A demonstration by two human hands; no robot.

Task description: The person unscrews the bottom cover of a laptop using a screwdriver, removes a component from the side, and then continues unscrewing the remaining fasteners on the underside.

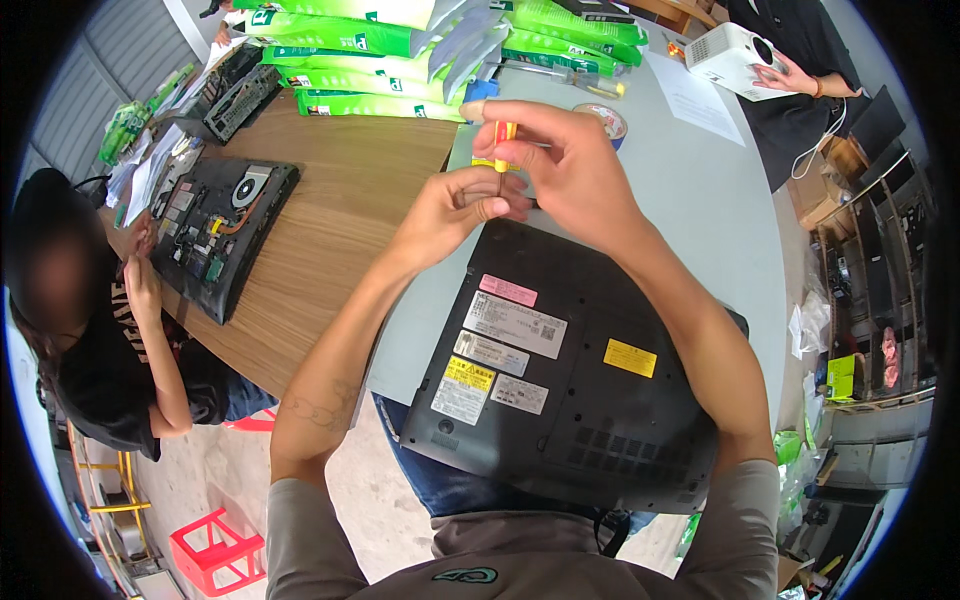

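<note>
My right hand [575,150] grips a small screwdriver by its yellow and red handle [503,148], its shaft pointing down. Just below, my left hand [452,208] is closed at the screwdriver's tip, thumb and fingers pinched together. What it holds is mostly hidden; a bit of something dark shows beside the fingertips. Both hands are over the grey table, just beyond the far edge of a black laptop [590,300]. The laptop lies bottom up at the near table edge against my body, with white, pink and yellow labels and vent slots showing.
Green and white packages [370,75] are stacked at the back. A tape roll [605,120] and white paper sheet [695,98] lie on the grey table [725,185]. At left, a person works beside an opened laptop [225,225]. Another person's hand touches a white projector [728,58].
</note>
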